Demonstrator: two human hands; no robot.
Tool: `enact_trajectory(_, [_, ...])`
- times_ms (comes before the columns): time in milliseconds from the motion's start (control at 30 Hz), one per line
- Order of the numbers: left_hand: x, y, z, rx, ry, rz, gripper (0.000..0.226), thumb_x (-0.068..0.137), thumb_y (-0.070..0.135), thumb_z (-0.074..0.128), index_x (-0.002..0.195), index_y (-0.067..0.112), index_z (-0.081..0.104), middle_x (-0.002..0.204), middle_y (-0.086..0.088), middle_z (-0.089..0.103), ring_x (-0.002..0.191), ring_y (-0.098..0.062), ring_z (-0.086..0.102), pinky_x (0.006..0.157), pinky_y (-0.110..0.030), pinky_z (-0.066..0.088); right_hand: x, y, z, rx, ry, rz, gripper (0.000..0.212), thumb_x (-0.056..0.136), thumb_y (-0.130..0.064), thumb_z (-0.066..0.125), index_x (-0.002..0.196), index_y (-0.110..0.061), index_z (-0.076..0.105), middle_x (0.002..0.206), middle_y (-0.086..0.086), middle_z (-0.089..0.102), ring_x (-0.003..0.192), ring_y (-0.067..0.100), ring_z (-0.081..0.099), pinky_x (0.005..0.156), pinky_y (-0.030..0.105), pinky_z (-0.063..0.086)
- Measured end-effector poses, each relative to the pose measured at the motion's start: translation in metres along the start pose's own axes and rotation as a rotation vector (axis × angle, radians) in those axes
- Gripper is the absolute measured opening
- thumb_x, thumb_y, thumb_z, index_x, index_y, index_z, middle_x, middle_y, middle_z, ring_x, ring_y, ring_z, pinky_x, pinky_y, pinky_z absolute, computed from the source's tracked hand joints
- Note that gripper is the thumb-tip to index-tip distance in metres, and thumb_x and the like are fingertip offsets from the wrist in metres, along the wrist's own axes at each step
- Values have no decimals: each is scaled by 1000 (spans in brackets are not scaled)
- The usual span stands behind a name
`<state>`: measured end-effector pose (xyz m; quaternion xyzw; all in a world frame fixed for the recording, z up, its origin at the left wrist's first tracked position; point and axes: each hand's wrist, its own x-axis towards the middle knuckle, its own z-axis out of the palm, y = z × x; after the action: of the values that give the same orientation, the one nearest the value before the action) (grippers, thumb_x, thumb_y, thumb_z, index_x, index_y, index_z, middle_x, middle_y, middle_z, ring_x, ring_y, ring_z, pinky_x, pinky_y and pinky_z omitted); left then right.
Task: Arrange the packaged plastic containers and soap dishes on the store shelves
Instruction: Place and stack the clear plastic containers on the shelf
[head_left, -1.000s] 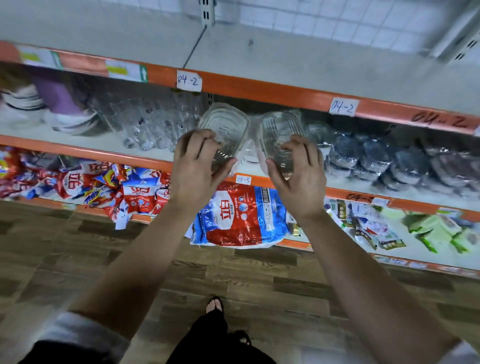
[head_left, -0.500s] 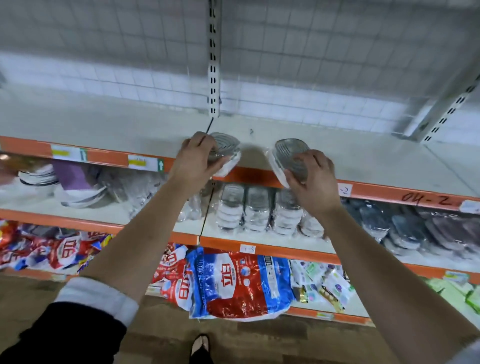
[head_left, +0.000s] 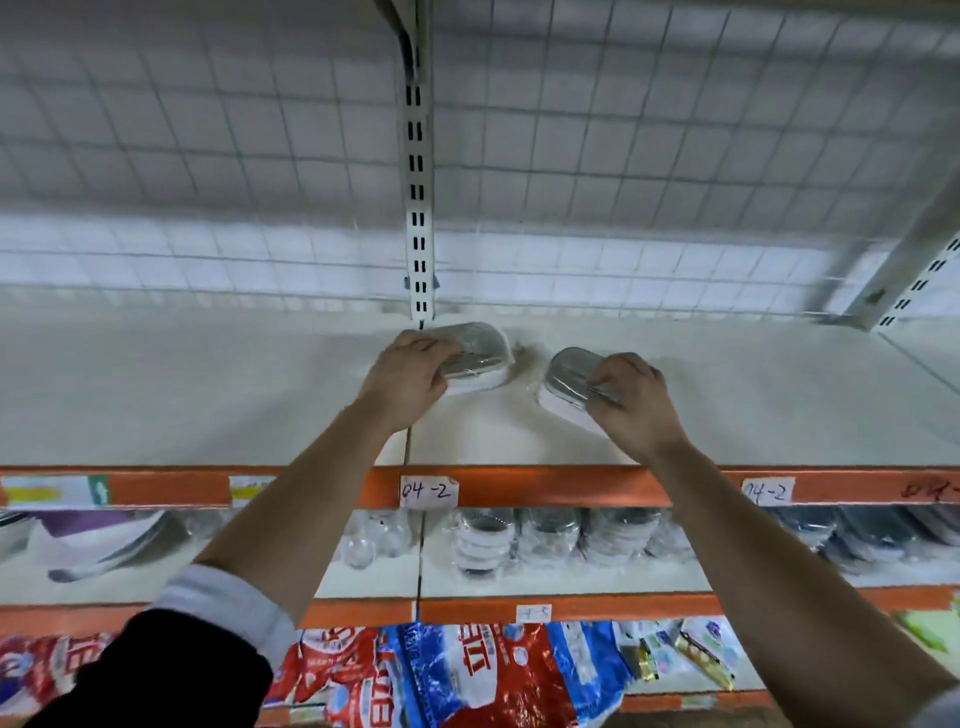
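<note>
The person's left hand (head_left: 405, 374) reaches over the pale top shelf (head_left: 208, 395), fingers curled over the near end of an oval grey-and-white soap dish wrapped in clear plastic (head_left: 480, 358). The dish pokes out past those fingertips to the right and sits on the shelf, just in front of the white slotted upright (head_left: 418, 208). Near it, apart, a second wrapped grey-and-white soap dish (head_left: 569, 379) lies tilted. It sticks out to the left of the right hand (head_left: 631, 405), whose fingers curl over its near end and grip it. Below both wrists runs the orange shelf edge (head_left: 519, 486). Under that stand stacks of wrapped dishes (head_left: 545, 535).
</note>
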<state>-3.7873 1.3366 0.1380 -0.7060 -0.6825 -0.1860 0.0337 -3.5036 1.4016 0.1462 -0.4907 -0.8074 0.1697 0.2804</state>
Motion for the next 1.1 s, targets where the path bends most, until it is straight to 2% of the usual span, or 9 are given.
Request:
enact_trajectory(67, [20, -1, 8, -41, -8, -20, 44, 92, 20, 54, 136, 17, 51, 138, -7, 53, 131, -28, 38, 106, -36, 37, 8, 2, 3, 7, 9, -24, 22, 73, -22, 75, 87, -10, 63, 102, 8, 60, 104, 32, 57, 98, 37, 35])
enact_trajectory(167, [46, 2, 18, -60, 32, -77, 40, 90, 36, 59, 125, 18, 54, 131, -3, 56, 124, -27, 45, 97, -35, 43, 15, 4, 10, -7, 36, -36, 31, 71, -20, 85, 86, -10, 60, 99, 8, 60, 100, 33, 56, 96, 38, 37])
enact_trajectory(300, [71, 0, 29, -29, 59, -105, 39, 93, 40, 58, 123, 14, 53, 129, -7, 56, 124, -27, 46, 96, -35, 40, 12, 5, 19, -53, 126, -115, 32, 75, -26, 75, 92, -5, 58, 99, 7, 59, 101, 31, 54, 94, 31, 30])
enact_trajectory(433, [87, -7, 33, 7, 49, -88, 43, 95, 40, 56, 129, 13, 50, 133, -8, 49, 126, -28, 43, 97, -37, 42, 13, 4, 23, -82, 176, -135, 43, 76, -39, 65, 97, -2, 60, 105, 12, 59, 105, 33, 54, 98, 38, 34])
enact_trajectory(633, [97, 5, 36, 131, -2, -200, 44, 98, 41, 50, 133, 15, 43, 136, -13, 35, 125, -28, 42, 80, -40, 50, 16, 6, 27, -199, 212, -160, 56, 76, -49, 51, 98, 1, 62, 105, 16, 62, 104, 38, 57, 101, 48, 37])
enact_trajectory(800, [84, -11, 31, 87, 0, -94, 42, 99, 37, 48, 137, 20, 47, 138, -10, 42, 124, -29, 47, 96, -41, 44, 14, 5, 26, -185, 139, -106, 62, 74, -54, 48, 106, -2, 61, 114, 13, 59, 111, 33, 56, 96, 42, 35])
enact_trajectory(867, [69, -21, 21, 63, 31, -37, 42, 98, 33, 50, 137, 18, 50, 140, -11, 45, 124, -32, 49, 99, -42, 43, 16, 8, 25, -182, 131, -84, 57, 77, -52, 59, 110, -6, 61, 123, 15, 54, 119, 33, 51, 99, 42, 34])
enact_trajectory(1000, [30, -48, 11, 75, 197, -47, 21, 91, 19, 61, 109, 9, 67, 107, -14, 61, 94, -38, 61, 79, -45, 48, 18, 13, 29, -265, 97, 22, 55, 77, -50, 72, 122, -21, 57, 137, 13, 45, 130, 34, 37, 104, 41, 33])
enact_trajectory(1100, [9, -62, 11, 84, 208, -179, 16, 92, 18, 58, 101, 7, 65, 101, -14, 60, 93, -37, 57, 80, -44, 44, 17, 11, 27, -210, 113, -21, 52, 73, -46, 74, 114, -17, 60, 127, 11, 52, 124, 34, 42, 100, 37, 31])
